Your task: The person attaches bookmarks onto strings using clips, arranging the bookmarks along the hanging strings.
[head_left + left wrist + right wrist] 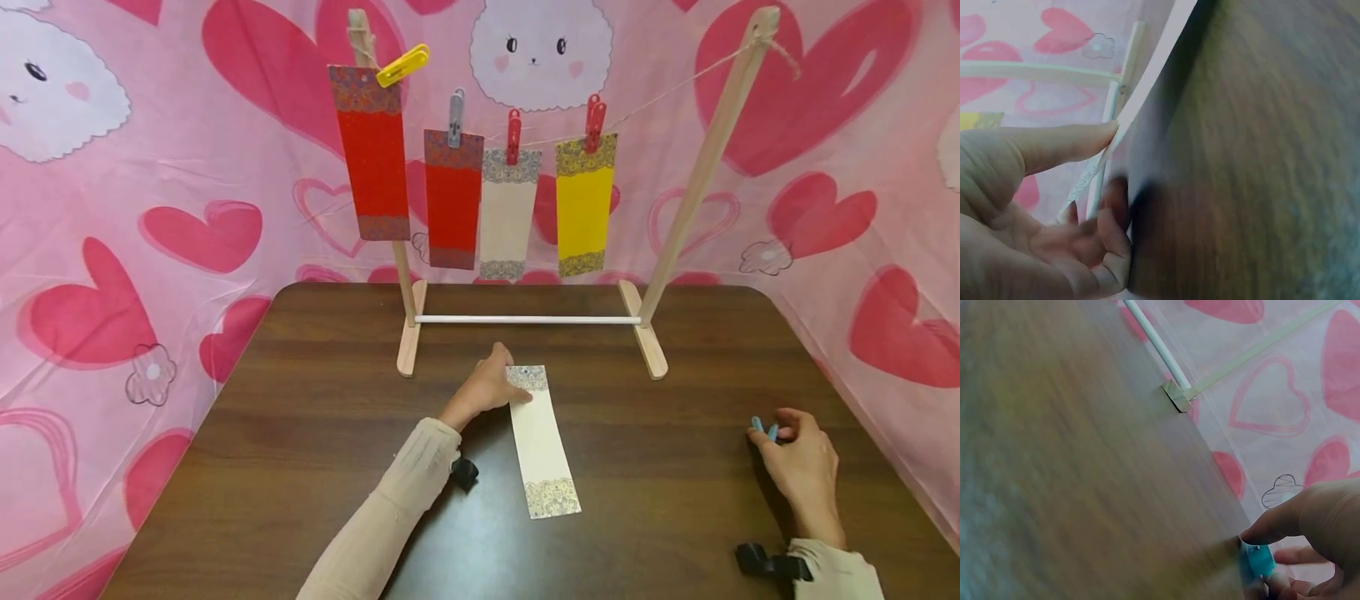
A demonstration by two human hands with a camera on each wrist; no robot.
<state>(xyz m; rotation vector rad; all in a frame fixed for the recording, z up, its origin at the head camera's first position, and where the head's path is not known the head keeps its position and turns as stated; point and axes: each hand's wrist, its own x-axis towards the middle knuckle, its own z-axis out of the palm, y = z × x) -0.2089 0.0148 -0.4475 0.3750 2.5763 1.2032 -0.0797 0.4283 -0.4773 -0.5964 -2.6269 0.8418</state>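
My left hand (491, 385) pinches a long cream card (540, 442) near its upper left edge, thumb on the front. The card has a grey lace band at each end and a small hole at the top. In the left wrist view the thumb (1066, 145) presses on the card, seen nearly edge-on. At the right side of the table my right hand (806, 467) holds a light blue clothespin (765, 428) between thumb and fingers. The right wrist view shows the same blue clothespin (1261, 559) at the fingertips, close to the wood surface.
Behind the hands stands a wooden rack (693, 175) with a string (675, 86) and white bottom bar (525, 319). Clothespins hold two red cards (452, 204), a cream card (508, 212) and a yellow card (585, 208). A pink heart-patterned cloth (225, 150) hangs behind the brown table (300, 433).
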